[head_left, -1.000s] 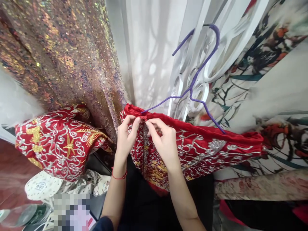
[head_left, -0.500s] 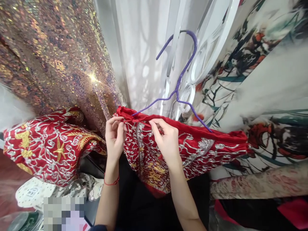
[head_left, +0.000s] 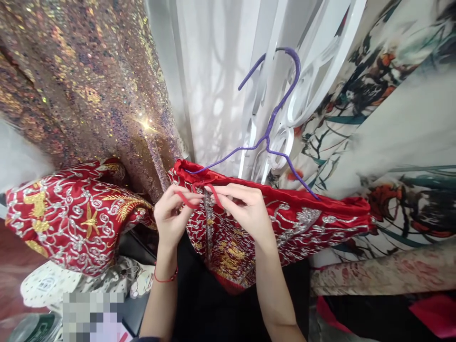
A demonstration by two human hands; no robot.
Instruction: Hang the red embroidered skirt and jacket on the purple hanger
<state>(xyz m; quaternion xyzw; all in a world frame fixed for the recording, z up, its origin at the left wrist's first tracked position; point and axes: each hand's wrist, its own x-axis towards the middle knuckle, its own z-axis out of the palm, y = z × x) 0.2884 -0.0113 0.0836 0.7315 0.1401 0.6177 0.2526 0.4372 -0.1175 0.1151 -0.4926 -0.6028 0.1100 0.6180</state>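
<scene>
A red skirt (head_left: 302,218) with silver and gold embroidery hangs at the centre, its waistband over the arms of a purple hanger (head_left: 268,135). Red drawstrings (head_left: 188,200) come out at the front of the waistband, left of the middle. My left hand (head_left: 174,211) pinches one string, which loops over its fingers. Opposite it, my right hand (head_left: 245,206) is closed on the other string, with a loop hanging at its fingertips. Both hands are in front of the waistband, fingertips nearly meeting. Whether the strings are crossed or knotted is hard to make out.
A matching red embroidered garment (head_left: 71,218) lies at left over pale dotted cloth (head_left: 46,282). Sequined fabric (head_left: 81,85) hangs behind it. White scrollwork (head_left: 292,109) stands behind the hanger, and floral fabric (head_left: 384,118) hangs at right. A plastic bottle (head_left: 35,327) is at bottom left.
Both hands have moved slightly down and closer together. The strings, earlier stretched along the waistband, now form loops at the fingers. The view has shifted a little.
</scene>
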